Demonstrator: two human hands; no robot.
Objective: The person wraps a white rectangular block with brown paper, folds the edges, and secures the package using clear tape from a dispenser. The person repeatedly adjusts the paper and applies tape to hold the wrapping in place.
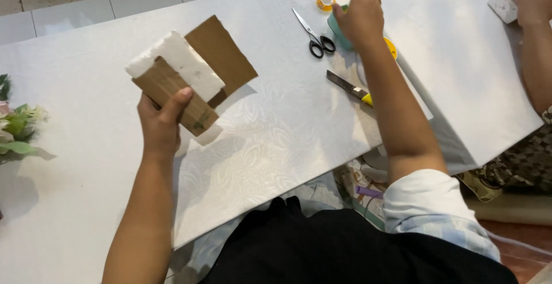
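Head view: a person holds a white foam block on brown cardboard above a white tabletop.

The left hand [161,124] is closed around the bottom of the folded cardboard [215,60], with the thumb pressing the foam block [175,64] against it. The block's long side runs from upper left to lower right, tilted, above the left half of the tabletop [80,83]. The right hand [359,14] reaches to the far edge, fingers curled over a teal thing [336,31] and touching it; whether it grips it cannot be told. Black-handled scissors [313,34] lie just beside that hand, blades pointing away. A yellow-handled knife [349,88] lies nearer. Another person's hand [532,2] is at the far right corner.
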